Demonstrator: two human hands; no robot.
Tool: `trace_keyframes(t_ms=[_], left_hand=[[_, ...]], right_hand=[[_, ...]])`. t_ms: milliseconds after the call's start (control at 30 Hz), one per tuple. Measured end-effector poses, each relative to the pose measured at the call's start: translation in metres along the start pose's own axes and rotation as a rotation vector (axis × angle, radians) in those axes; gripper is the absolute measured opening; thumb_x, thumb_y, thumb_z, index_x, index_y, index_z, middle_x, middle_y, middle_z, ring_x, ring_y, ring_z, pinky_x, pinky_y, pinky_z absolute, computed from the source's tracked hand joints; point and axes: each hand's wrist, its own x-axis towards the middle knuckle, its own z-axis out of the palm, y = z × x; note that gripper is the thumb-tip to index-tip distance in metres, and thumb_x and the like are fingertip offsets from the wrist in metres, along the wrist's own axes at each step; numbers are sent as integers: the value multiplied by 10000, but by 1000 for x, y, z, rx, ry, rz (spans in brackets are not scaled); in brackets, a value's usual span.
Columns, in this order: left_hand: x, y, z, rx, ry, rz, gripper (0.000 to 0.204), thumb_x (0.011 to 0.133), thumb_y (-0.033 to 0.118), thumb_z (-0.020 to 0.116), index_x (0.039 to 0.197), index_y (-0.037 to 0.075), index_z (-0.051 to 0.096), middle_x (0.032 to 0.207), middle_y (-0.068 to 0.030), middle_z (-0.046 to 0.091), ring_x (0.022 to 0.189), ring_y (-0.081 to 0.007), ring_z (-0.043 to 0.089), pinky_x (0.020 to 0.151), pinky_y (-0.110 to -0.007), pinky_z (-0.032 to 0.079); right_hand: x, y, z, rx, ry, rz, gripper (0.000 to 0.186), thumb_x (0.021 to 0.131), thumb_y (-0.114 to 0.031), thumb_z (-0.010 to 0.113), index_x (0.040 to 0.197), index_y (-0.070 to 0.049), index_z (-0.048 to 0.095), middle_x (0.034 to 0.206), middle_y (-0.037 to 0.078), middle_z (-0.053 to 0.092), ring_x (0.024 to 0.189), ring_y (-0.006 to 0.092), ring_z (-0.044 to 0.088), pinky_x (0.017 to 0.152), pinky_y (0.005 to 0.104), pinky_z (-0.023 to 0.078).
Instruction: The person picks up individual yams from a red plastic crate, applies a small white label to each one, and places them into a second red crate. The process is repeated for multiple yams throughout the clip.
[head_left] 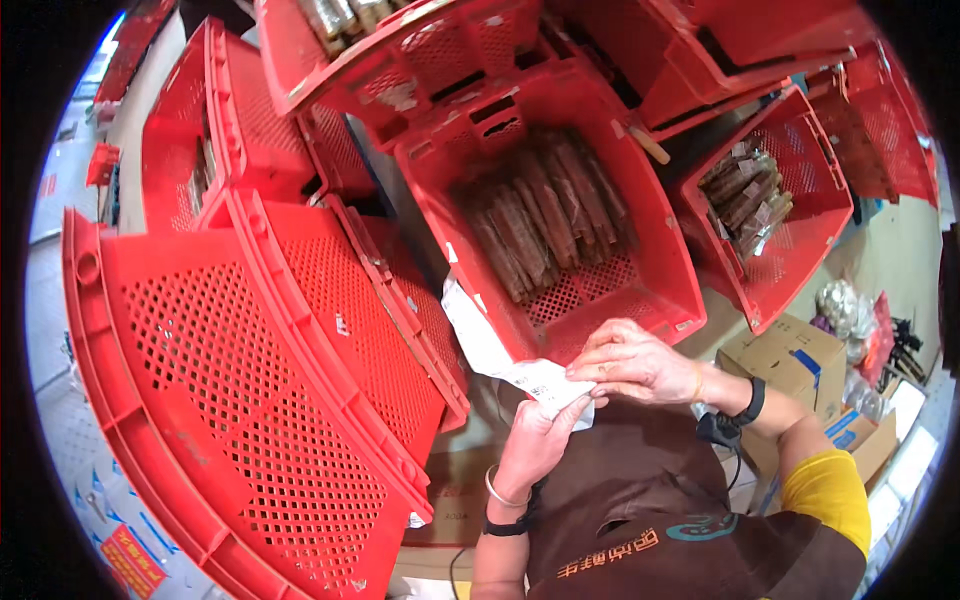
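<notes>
A long strip of white printed labels (480, 340) hangs over the near left edge of a red crate (660, 240). Its near end is between my two hands. My left hand (535, 445) is closed, with thumb and fingers pinching the strip from below. My right hand (640, 365) is also closed on it, the fingertips pressed at the strip's right end. Inside the crate lie several long brown root-like sticks (545, 215), side by side, some with a shiny wrap.
Red crates with lattice walls (250, 400) stand close on the left. At the right, a tilted red crate (790, 260) holds wrapped bundles (745, 195). Cardboard boxes (790, 365) and bagged goods (850, 305) are beyond my right arm. More red crates (440, 50) are stacked at the far side.
</notes>
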Motion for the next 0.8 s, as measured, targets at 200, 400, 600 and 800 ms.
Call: trace_keyframes(t_ms=[200, 400, 600, 800], left_hand=[[-19, -41, -35, -290, -153, -297, 282, 1001, 117, 507, 1195, -45, 631, 1062, -116, 712, 967, -179, 682, 861, -305, 533], [-18, -59, -50, -632, -97, -326, 337, 1014, 126, 500, 1282, -69, 561, 1169, -146, 673, 1067, -207, 653, 943, -330, 516], [-12, -68, -72, -636, 170, -289, 326, 1012, 125, 510, 1271, -64, 574, 1145, -149, 680, 1020, -197, 667, 905, -315, 526], [-20, -80, -81, -565, -56, -356, 337, 1004, 102, 509, 1287, -76, 548, 1195, -180, 651, 1060, -244, 661, 951, -366, 521]], right_hand=[[9, 26, 59, 661, -205, 527, 192, 945, -164, 608, 1023, -22, 710, 1015, 70, 700, 1002, 194, 623, 917, 364, 471], [54, 99, 54, 879, 212, 743, 305, 1000, -268, 533, 1005, 3, 673, 1021, 90, 697, 999, 181, 642, 929, 336, 491], [94, 74, 68, 510, -303, 130, 470, 922, -286, 636, 1327, -56, 576, 1303, 116, 593, 1266, 252, 493, 1067, 420, 349], [62, 57, 99, 546, -241, 213, 269, 951, -189, 597, 1156, -34, 676, 1113, 109, 675, 1088, 237, 596, 969, 400, 421]])
